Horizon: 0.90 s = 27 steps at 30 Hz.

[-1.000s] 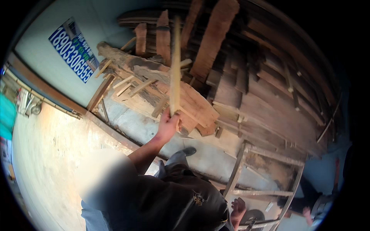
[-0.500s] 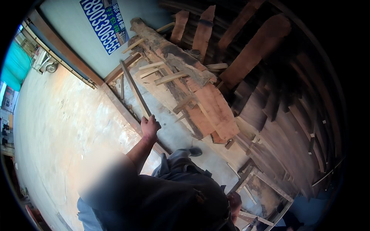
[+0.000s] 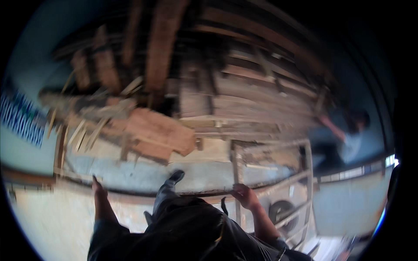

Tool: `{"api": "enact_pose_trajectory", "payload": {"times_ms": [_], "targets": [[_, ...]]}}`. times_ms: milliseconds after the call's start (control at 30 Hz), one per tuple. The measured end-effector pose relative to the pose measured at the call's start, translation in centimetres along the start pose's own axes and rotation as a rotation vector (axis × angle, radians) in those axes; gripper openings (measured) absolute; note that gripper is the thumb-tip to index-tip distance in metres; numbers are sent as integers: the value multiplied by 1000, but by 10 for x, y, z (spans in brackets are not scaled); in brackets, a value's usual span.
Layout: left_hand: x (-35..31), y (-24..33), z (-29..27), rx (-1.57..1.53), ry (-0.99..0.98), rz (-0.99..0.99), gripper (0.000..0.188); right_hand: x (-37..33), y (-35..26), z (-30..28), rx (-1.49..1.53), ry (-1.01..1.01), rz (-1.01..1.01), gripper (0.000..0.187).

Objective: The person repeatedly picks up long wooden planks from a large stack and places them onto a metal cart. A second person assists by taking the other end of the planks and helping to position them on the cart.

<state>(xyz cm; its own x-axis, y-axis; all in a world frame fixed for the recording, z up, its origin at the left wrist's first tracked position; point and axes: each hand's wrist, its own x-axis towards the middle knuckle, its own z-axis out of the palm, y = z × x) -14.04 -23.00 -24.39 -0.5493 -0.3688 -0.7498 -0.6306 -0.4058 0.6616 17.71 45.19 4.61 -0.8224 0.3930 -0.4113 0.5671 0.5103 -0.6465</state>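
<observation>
My left hand is at the lower left, its fingers closed around the end of a narrow wooden strip that reaches out to the left. My right hand lies in front of my body, beside the left upright of a ladder-like frame. Motion smears its fingers, and whether they touch the frame is unclear. Beyond my hands lies a stack of rough boards, a reddish plank on top, with short spacer sticks poking out on its left.
Long boards are piled high at the back, several upright planks among them. At the right another person bends toward the pile. A dark wheel shows behind the frame. A wall with a blue-and-white sign stands at left.
My view has swung to the right, bringing the other person into sight. My right hand has come up beside the frame. The strip stays in my left hand, now pointing left.
</observation>
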Motion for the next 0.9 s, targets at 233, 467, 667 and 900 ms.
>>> {"api": "enact_pose_trajectory", "payload": {"times_ms": [233,467,667,900], "targets": [[-96,47,179,-82,-34,507,47,-39,31,13,134,66,67,48],[-344,129,425,63,-907,689,36,-54,71,24,326,205,37,44],[-498,134,648,326,-1419,630,35,-35,63,1,413,365,151,44],[-590,96,757,336,-1596,585,36,-46,51,3,592,567,281,44]]}}
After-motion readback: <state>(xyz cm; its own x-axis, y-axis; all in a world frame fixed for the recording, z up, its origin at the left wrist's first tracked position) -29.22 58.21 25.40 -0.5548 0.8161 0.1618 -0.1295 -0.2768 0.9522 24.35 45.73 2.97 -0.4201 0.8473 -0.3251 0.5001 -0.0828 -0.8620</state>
